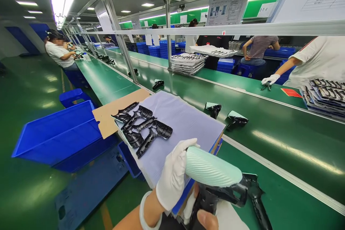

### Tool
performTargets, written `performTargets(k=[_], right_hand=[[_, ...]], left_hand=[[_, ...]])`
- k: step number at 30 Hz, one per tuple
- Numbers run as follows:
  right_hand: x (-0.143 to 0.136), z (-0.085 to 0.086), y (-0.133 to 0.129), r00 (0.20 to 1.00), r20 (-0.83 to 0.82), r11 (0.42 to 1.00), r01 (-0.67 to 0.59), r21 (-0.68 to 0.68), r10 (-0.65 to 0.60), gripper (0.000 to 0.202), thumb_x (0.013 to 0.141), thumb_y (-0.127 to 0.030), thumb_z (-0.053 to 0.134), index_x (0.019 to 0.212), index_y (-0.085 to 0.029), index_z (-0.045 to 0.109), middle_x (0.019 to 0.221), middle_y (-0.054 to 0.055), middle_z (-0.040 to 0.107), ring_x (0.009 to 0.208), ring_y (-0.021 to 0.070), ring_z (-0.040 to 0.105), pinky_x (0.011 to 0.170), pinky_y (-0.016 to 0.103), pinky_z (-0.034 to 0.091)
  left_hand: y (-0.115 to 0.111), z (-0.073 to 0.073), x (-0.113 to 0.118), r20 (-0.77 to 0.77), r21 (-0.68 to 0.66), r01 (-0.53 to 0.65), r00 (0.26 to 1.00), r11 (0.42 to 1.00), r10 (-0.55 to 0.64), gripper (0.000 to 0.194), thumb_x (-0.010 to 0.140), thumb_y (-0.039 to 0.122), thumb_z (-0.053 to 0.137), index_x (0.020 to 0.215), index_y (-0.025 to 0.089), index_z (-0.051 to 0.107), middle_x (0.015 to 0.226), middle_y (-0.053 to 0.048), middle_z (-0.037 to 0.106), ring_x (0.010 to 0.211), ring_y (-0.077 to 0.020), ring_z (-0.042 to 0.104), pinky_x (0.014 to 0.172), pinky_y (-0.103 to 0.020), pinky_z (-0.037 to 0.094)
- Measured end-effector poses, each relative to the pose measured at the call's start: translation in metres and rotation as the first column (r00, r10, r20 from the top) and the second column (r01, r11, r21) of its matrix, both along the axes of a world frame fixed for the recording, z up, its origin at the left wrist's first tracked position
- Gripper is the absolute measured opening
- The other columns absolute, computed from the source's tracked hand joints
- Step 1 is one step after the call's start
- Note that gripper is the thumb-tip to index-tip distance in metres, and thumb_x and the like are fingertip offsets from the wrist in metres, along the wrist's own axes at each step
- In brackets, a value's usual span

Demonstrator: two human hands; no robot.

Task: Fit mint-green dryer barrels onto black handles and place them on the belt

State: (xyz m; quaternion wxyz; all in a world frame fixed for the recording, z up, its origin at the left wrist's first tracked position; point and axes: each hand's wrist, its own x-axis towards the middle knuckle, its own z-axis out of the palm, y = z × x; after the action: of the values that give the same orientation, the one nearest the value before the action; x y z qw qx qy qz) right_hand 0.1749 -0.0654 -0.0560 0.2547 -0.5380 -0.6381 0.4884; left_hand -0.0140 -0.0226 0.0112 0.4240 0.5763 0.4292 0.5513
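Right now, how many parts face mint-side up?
4: held part; on the belt, nearest part, its left neighbour, and far part beyond the lavender sheet; distant ones may be hidden.

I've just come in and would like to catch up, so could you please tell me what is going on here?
A person has a black-and-green shell by its handle in the grip of the right hand, while the white-gloved left hand is against its green end. Several black shells lie on a pale sheet, another shell lies on the bench, and more shells rest on the green surface beyond.
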Motion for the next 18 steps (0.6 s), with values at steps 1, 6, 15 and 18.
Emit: performTargets(k=[1,6,15,18], right_hand=[[0.002,-0.001,0.002,0.999,-0.005,0.999,-0.043,-0.005,0.043,0.042,0.075,-0.057,0.065,0.102,-0.026,0.075,0.080,0.008,0.074,0.075,0.0282,0.071,0.065,0.034,0.057],[0.000,-0.005,0.004,0.998,0.010,0.998,-0.058,-0.014,0.058,0.038,0.073,-0.052,0.063,0.102,-0.030,0.075,0.069,0.004,0.072,0.053,0.0240,0.064,0.055,0.033,0.054],[0.000,0.014,0.013,0.980,-0.129,0.988,-0.152,0.017,0.153,0.041,0.075,-0.054,0.063,0.100,-0.024,0.075,0.085,0.007,0.075,0.078,0.0261,0.072,0.064,0.032,0.057],[-0.006,0.010,0.016,0.981,-0.097,0.984,-0.162,0.073,0.169,0.031,0.074,-0.047,0.065,0.093,-0.024,0.076,0.081,0.006,0.075,0.073,0.0242,0.071,0.063,0.031,0.057]], left_hand=[[0.000,0.000,0.000,-0.010,0.002,0.018,1.000,1.000,-0.018,0.049,0.103,0.052,0.028,0.127,0.023,0.060,0.116,-0.009,0.066,0.111,-0.0261,0.060,0.097,-0.039,0.045],[-0.003,-0.003,0.000,-0.084,-0.038,0.023,0.996,0.999,-0.026,0.078,0.073,0.065,0.074,0.136,0.025,0.051,0.126,-0.010,0.060,0.112,-0.0313,0.059,0.095,-0.040,0.048],[0.000,-0.002,0.000,-0.117,-0.037,-0.022,0.993,0.999,0.017,0.045,0.102,0.049,0.032,0.129,0.023,0.059,0.117,-0.010,0.066,0.108,-0.0267,0.061,0.097,-0.040,0.046],[-0.002,-0.001,0.002,-0.125,-0.061,0.007,0.992,0.998,-0.015,0.050,0.094,0.056,0.049,0.132,0.023,0.056,0.124,-0.011,0.063,0.111,-0.0293,0.060,0.096,-0.041,0.047]])
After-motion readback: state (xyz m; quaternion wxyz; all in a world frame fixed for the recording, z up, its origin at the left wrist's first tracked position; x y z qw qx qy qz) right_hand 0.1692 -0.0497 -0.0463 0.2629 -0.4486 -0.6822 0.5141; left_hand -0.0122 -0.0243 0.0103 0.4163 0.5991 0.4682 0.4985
